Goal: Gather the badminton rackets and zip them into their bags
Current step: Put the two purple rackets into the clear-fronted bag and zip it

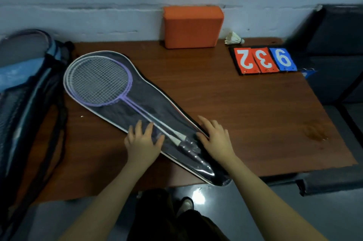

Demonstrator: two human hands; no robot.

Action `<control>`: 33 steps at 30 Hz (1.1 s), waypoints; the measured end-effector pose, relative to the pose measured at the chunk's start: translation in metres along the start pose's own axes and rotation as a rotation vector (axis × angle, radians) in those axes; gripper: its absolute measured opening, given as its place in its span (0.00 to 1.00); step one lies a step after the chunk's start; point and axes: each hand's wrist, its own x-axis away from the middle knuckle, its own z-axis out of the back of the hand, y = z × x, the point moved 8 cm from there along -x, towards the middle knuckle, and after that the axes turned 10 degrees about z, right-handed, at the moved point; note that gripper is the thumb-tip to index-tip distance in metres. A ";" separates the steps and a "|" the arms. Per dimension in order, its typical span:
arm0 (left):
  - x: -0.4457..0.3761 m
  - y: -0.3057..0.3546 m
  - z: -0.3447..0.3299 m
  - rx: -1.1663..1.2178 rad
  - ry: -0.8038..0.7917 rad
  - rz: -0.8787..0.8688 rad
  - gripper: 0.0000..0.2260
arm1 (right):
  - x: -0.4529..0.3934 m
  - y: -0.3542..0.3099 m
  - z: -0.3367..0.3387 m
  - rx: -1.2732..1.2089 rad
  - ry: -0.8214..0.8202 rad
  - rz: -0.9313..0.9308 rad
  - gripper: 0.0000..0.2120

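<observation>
A clear-fronted racket bag [125,107] lies slantwise on the brown tabletop [245,107], its narrow end jutting past the tabletop's near edge. Inside the bag sit purple and white badminton rackets [102,81], heads at its wide far end. The left hand [142,143] rests flat on the bag's near-left edge, fingers [137,128] straight and spread, gripping nothing. The right hand [215,137] lies on the bag's right edge, fingers lightly bent; whether they pinch anything cannot be told. Left of the bag lies a larger blue-and-black racket bag [27,91]; beyond it stand an orange block [193,26], a shuttlecock [234,39] and a flip scoreboard [264,61]
</observation>
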 end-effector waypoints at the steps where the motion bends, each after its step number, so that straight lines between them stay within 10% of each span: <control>1: -0.005 -0.013 0.001 -0.010 -0.009 0.051 0.28 | -0.011 -0.010 -0.005 0.015 -0.004 0.036 0.25; 7: -0.016 -0.053 -0.020 -0.108 -0.222 0.091 0.33 | -0.044 -0.035 -0.027 0.163 -0.025 0.045 0.23; 16: -0.030 -0.067 0.017 0.097 -0.097 0.069 0.19 | -0.031 -0.048 -0.033 0.120 0.023 0.068 0.18; 26: -0.061 -0.087 0.035 0.112 -0.025 0.256 0.29 | -0.086 -0.073 -0.054 0.016 -0.020 -0.009 0.24; 33: -0.064 -0.090 0.029 0.645 -0.178 0.242 0.39 | -0.089 -0.081 -0.058 0.094 -0.006 -0.051 0.19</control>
